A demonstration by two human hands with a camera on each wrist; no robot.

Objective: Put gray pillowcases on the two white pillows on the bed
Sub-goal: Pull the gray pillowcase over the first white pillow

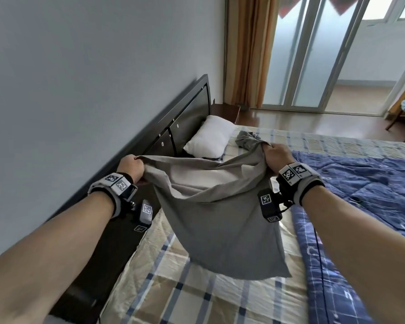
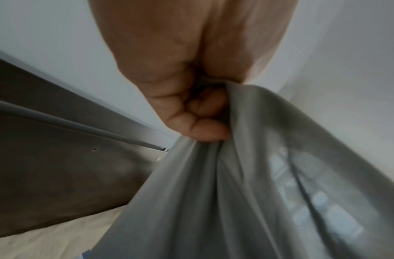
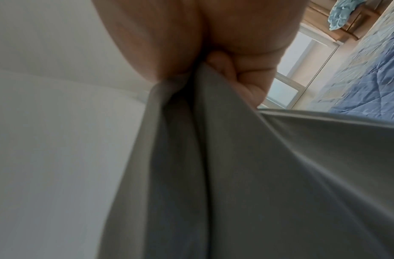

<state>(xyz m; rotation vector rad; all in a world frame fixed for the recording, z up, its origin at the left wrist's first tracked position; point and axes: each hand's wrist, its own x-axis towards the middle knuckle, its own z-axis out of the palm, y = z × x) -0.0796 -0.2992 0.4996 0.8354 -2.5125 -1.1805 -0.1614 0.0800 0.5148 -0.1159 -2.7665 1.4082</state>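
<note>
Gray pillowcase [image 1: 211, 220], held up above the bed [image 1: 173, 288] by its two upper corners and hanging slack, its top edge sagging between the grips; its open mouth faces upward, showing a paler inner layer. The lower end hangs free, with a corner at lower right. In both wrist views the cloth [image 2: 247, 192] [image 3: 236, 175] runs in long folds from the gripped corners. White pillow [image 1: 209, 136], bare, lying at the head of the bed and leaning against the dark headboard [image 1: 187, 118]. Second gray pillowcase [image 1: 247, 137], crumpled in a heap on the checked sheet just beside the pillow. Only one white pillow can be made out.
</note>
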